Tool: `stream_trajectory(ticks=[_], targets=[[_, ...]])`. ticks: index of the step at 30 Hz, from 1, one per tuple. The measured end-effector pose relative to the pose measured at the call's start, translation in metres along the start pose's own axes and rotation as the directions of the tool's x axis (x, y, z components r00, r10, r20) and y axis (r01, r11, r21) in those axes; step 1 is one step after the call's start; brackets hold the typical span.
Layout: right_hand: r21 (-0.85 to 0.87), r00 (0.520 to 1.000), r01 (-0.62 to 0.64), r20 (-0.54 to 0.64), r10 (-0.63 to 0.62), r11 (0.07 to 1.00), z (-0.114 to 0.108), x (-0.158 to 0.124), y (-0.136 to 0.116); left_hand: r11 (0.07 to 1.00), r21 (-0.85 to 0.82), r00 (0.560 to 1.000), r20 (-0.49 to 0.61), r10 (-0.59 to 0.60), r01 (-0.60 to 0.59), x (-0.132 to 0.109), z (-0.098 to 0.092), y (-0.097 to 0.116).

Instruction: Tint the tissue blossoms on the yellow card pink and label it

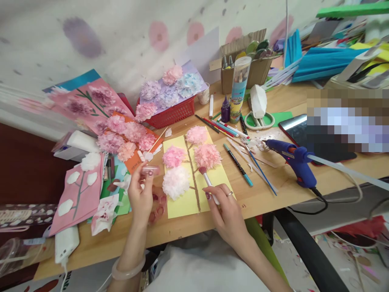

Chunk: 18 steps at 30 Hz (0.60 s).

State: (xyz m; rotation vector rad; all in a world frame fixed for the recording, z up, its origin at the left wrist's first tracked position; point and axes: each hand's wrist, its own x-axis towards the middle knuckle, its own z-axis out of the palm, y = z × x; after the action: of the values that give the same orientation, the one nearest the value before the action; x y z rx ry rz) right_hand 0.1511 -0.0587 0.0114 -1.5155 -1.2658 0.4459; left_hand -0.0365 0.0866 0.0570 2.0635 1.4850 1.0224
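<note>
My right hand (226, 213) grips a makeup brush (208, 177) with a white handle and dusky pink bristles. Its tip is at the lower edge of a peach-pink tissue-paper flower (208, 155). That flower sits on a yellow card (179, 209) with a brown painted stem (194, 186). Also on the card are a white flower (176, 182), a brighter pink flower (174, 156) and a pale pink flower (197, 134). Left of the card, my left hand (140, 200) pinches a small clear pinkish container (151, 170); its contents cannot be made out.
A blue glue gun (293, 158) with its cord lies at right, near scissors (259, 120) and a tablet (322, 142). Pens and a thin blue brush (258, 166) lie right of the card. Behind stands a red basket (173, 112); finished flower cards (88, 99) lie left.
</note>
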Motion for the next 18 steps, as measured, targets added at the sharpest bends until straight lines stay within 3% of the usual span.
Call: stream_trajectory(ticks=[4,7,10,14,18], targets=[[0.011,1.0,-0.007,-0.01,0.007,1.0,0.0,0.001,0.0,0.976,-0.149,0.987,-0.009,-0.162,0.159,-0.009,-0.003,-0.006],[0.0,1.0,-0.002,0.013,0.002,1.0,0.0,0.001,0.001,0.924,-0.325,0.966,-0.09,-0.241,0.2,-0.009,-0.011,-0.007],[0.004,1.0,-0.009,0.005,0.009,1.0,0.0,0.0,0.003,0.856,-0.465,0.955,-0.07,-0.288,0.224,-0.005,-0.022,-0.006],[0.0,1.0,0.007,0.003,-0.007,1.0,0.002,0.0,0.006,0.831,-0.504,0.959,-0.016,-0.283,0.237,-0.004,-0.027,-0.005],[-0.011,1.0,0.013,-0.005,-0.013,1.0,0.002,-0.001,0.007,0.884,-0.423,0.973,-0.021,-0.228,0.198,-0.014,-0.017,-0.004]])
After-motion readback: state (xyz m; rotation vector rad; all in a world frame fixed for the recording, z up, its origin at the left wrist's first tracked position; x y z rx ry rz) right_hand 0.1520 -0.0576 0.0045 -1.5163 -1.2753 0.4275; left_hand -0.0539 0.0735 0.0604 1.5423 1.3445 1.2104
